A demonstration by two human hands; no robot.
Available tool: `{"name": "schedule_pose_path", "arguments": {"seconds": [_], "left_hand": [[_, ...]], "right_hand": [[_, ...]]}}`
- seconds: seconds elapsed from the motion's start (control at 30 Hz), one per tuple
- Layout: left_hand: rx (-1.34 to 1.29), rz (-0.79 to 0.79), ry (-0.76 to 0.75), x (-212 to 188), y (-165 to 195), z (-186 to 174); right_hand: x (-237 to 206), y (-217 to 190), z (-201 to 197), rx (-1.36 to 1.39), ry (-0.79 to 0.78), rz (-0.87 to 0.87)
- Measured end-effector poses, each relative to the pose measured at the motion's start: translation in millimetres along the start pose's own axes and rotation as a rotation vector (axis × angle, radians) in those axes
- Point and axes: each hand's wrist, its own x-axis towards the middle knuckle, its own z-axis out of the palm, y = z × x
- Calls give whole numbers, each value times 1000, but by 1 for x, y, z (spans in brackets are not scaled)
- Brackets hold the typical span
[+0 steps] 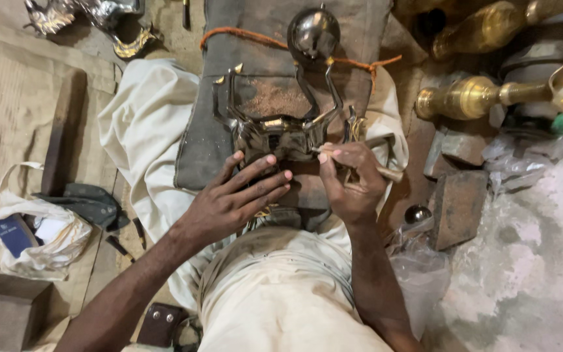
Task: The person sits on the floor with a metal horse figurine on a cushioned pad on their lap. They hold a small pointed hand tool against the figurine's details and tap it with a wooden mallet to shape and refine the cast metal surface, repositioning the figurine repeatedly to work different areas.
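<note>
— What is the person wearing?
— Pale cream cloth over the lap and legs, creased and a little dusty. Both forearms are bare, no sleeves reaching them.
— Anything on the hands?
— No. The left hand (232, 199) and the right hand (353, 179) are bare: no gloves, rings or watch that I can make out.

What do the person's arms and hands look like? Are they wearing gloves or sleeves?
No gloves and no sleeves show. Both forearms are bare all the way down into the picture. The left hand and the right hand are bare too, with short, pale fingernails. I can see no rings, watch or bracelets. The only clothing in view is cream-coloured cloth over the lap.
</note>
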Motion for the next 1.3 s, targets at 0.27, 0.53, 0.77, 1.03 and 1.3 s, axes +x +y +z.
{"name": "schedule_pose_path", "arguments": {"seconds": [0.27,0.53,0.77,1.03,1.3], "left_hand": [[38,3,-2,2,2,-3],[24,1,-4,-3,-1,7],[105,31,52,7,0,-6],[122,32,93,15,17,-18],[67,10,78,29,39,-32]], "right_hand": [[-3,-21,10,-95,55,-80],[-7,-18,13,-129,68,-160],[-10,-7,21,160,190,62],[-5,-11,-8,376,215,123],[-11,-6,-41,404,341,145]]}}
